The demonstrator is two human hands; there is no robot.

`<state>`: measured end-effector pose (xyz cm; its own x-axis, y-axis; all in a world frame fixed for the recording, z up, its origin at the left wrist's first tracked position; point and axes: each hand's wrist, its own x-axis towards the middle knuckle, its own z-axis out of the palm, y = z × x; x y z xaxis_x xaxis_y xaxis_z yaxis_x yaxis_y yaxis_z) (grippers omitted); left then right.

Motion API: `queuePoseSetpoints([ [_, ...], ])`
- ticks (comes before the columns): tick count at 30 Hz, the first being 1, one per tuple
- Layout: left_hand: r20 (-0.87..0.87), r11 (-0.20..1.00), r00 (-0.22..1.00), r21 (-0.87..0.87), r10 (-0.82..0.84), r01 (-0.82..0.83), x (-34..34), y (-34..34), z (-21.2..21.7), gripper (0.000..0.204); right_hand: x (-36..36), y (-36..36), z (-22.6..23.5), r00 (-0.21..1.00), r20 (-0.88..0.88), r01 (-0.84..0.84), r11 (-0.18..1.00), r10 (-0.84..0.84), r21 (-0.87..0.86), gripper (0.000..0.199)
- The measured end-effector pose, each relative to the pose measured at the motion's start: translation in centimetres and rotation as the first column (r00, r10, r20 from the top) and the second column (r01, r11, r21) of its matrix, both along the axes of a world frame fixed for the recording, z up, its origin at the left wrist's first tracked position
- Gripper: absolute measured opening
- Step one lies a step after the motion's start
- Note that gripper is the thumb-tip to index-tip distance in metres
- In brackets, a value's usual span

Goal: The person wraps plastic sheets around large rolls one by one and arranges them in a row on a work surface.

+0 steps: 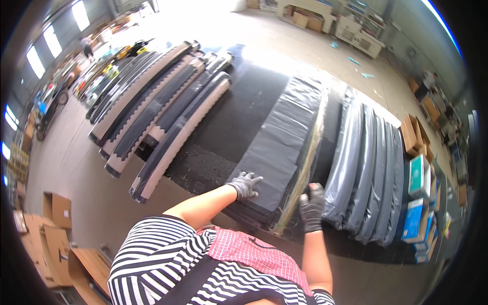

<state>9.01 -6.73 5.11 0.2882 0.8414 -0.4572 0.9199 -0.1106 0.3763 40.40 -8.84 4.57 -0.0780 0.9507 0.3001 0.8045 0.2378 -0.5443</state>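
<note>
So I've got this long dark grey sheet (274, 147) lying flat on a black table (223, 122), running away from me, a bit wrinkled and shiny toward the far end. My left hand (245, 186), in a grey glove, is on its near end with the fingers spread out loose, not gripping anything. My right hand (312, 206), gloved too, is off to the right of the sheet with the fingers bent. Honestly can't tell if there's anything pinched in it.

Right between my right hand and the sheet there's a narrow yellowish strip (303, 188) running along the sheet's right side. Further right sits a row of grey bundles (373, 173) in shiny plastic, side by side, and past them a green box (417, 174), a blue box (414, 219) and some open brown cartons (413, 134).

Over on the left there's a bunch of long dark and beige rolls (168, 132), some with wavy edges, near ends jutting out over the floor. More cardboard boxes (57, 208) are down at my lower left. Way across the floor there are some pale machines (356, 38), plus a person (427, 84) over by the right wall.
</note>
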Motion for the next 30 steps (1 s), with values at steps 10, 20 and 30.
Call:
queuePoseSetpoints([
  [10,-0.323,0.735,0.661,0.299,0.678,-0.608,-30.7,1.4,3.8,0.108,-12.6,-5.2,-6.5,0.927,0.278,-0.152,0.929,0.253,-0.338,0.044],
  [20,0.681,0.764,0.404,-0.374,0.611,-0.525,-36.8,6.0,-2.4,0.089,-16.1,-4.0,-5.5,0.909,0.404,0.061,0.923,0.106,-0.379,0.044],
  [30,0.869,0.895,-0.213,-0.435,0.447,0.102,-12.4,0.8,1.9,0.093,-21.9,1.7,4.7,0.548,-0.721,-0.367,0.653,-0.423,-0.662,0.098],
])
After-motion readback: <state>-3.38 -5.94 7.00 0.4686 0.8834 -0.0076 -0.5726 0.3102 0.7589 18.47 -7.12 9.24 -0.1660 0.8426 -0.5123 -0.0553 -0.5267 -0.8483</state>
